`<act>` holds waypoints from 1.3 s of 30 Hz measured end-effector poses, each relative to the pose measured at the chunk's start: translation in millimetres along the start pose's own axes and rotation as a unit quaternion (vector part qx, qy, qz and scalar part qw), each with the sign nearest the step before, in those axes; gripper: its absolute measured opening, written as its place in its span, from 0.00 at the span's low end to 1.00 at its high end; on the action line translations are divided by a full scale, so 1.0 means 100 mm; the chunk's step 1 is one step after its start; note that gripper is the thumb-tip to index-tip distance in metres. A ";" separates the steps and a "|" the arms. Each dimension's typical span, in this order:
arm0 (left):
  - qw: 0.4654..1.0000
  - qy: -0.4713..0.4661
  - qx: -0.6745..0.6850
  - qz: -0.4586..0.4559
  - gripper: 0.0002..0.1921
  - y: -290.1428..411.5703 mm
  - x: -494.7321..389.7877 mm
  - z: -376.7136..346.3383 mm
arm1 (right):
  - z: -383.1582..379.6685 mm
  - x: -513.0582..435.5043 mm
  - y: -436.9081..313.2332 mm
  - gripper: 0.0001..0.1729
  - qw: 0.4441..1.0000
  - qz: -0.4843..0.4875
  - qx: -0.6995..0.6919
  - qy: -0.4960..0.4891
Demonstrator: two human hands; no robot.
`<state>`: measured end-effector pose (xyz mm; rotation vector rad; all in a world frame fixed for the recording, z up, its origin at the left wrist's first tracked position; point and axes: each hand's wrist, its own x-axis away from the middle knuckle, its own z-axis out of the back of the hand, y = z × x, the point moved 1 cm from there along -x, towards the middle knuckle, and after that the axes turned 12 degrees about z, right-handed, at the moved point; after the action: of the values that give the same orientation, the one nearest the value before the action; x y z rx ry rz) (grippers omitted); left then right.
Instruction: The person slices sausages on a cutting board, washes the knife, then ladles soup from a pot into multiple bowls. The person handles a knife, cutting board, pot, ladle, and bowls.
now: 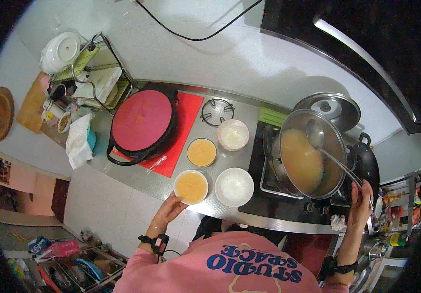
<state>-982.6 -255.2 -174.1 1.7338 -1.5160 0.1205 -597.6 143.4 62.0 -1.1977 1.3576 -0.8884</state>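
My left hand [169, 210] grips the near rim of a white bowl [192, 186] filled with yellow porridge. My right hand [361, 201] holds the handle of a metal ladle [316, 134], whose head is over the upper part of a large steel pot [337, 179]. Thin yellowish porridge [300, 157] fills the lower part of this pot, which sits on the gas stove [252, 205]. Behind the held bowl stands another bowl of yellow porridge [201, 152]. Two bowls with pale insides, a white one [234, 187] and a pinkish one [233, 134], stand between these and the stove.
A black electric pan with a red surface [142, 121] stands left on a red mat [188, 110]. A wire pot stand [218, 112] lies near the wall. Behind the pot leans a steel lid [326, 106]; a black wok [367, 164] is at right. A dish rack [100, 69] fills the left corner.
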 end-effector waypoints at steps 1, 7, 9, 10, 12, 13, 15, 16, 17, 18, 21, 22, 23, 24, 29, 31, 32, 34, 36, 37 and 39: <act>1.000 -0.009 0.004 -0.002 0.32 0.00 -0.02 0.02 | 0.00 0.01 0.00 0.19 1.000 0.000 0.002 0.003; 0.996 0.025 -0.077 0.040 0.33 0.23 -0.07 0.08 | 0.01 0.04 0.03 0.19 1.000 -0.013 0.009 0.000; 0.987 0.062 -0.142 0.044 0.34 0.43 -0.05 0.07 | 0.02 0.07 0.05 0.17 1.000 -0.015 0.021 -0.002; 0.964 0.156 -0.211 0.038 0.37 0.54 -0.03 0.07 | 0.02 0.08 0.06 0.17 1.000 -0.012 0.021 0.002; 0.909 0.267 -0.318 -0.022 0.38 0.84 -0.04 -0.02 | 0.02 0.13 0.08 0.15 1.000 -0.013 0.020 0.006; 0.867 0.356 -0.341 -0.071 0.37 0.94 -0.04 -0.11 | 0.02 0.16 0.09 0.14 1.000 -0.017 0.009 -0.005; 0.904 0.268 -0.286 -0.169 0.35 1.05 -0.15 -0.41 | 0.00 0.19 0.12 0.12 1.000 -0.022 0.019 -0.007; 0.917 0.215 -0.253 -0.220 0.34 1.06 -0.23 -0.59 | -0.02 0.22 0.13 0.11 1.000 -0.013 0.007 -0.010; 0.952 0.132 -0.206 -0.184 0.31 1.05 -0.36 -0.79 | -0.04 0.24 0.14 0.11 1.000 -0.010 0.002 -0.016; 0.983 0.058 -0.122 -0.122 0.30 0.99 -0.52 -1.00 | -0.05 0.25 0.14 0.10 0.999 -0.014 0.015 -0.026; 0.993 0.051 0.046 0.099 0.28 0.73 -1.07 -1.56 | -0.10 0.31 0.11 0.09 0.995 0.007 0.056 -0.083; 0.980 0.126 0.079 0.131 0.26 0.62 -1.27 -1.73 | -0.12 0.33 0.10 0.09 0.989 0.019 0.091 -0.112; 0.961 0.195 0.109 0.161 0.25 0.55 -1.40 -1.83 | -0.12 0.35 0.06 0.09 0.983 0.031 0.110 -0.145; 0.974 0.190 -0.009 0.124 0.24 0.52 -1.49 -1.86 | -0.16 0.35 0.05 0.10 0.965 0.110 0.168 -0.170; 0.838 0.073 -0.531 -0.104 0.19 0.44 -1.91 -1.63 | -0.15 0.36 -0.11 0.16 0.863 0.245 0.326 -0.297; 0.840 0.100 -0.520 -0.114 0.12 0.46 -2.22 -1.57 | -0.16 0.31 -0.10 0.18 0.843 0.257 0.330 -0.338; 0.765 0.120 -0.625 -0.095 0.11 0.48 -2.22 -1.47 | -0.15 0.28 -0.10 0.18 0.820 0.278 0.353 -0.355; 0.717 0.133 -0.675 -0.114 0.11 0.47 -2.26 -1.42 | -0.15 0.21 -0.05 0.20 0.781 0.301 0.381 -0.392; 0.778 0.076 -0.610 -0.127 0.10 0.49 -2.16 -1.41 | -0.15 0.11 0.00 0.19 0.748 0.329 0.407 -0.409; 0.792 0.042 -0.591 -0.149 0.09 0.50 -2.07 -1.42 | -0.16 0.07 0.04 0.19 0.734 0.337 0.414 -0.420; 0.897 0.000 -0.432 -0.090 0.09 0.51 -1.92 -1.45 | -0.18 -0.03 0.11 0.18 0.708 0.349 0.428 -0.440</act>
<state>-1018.1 -12.4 -158.5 1.1192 -1.1235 -0.5724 -617.5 146.6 54.6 -0.1872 0.3723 -0.2034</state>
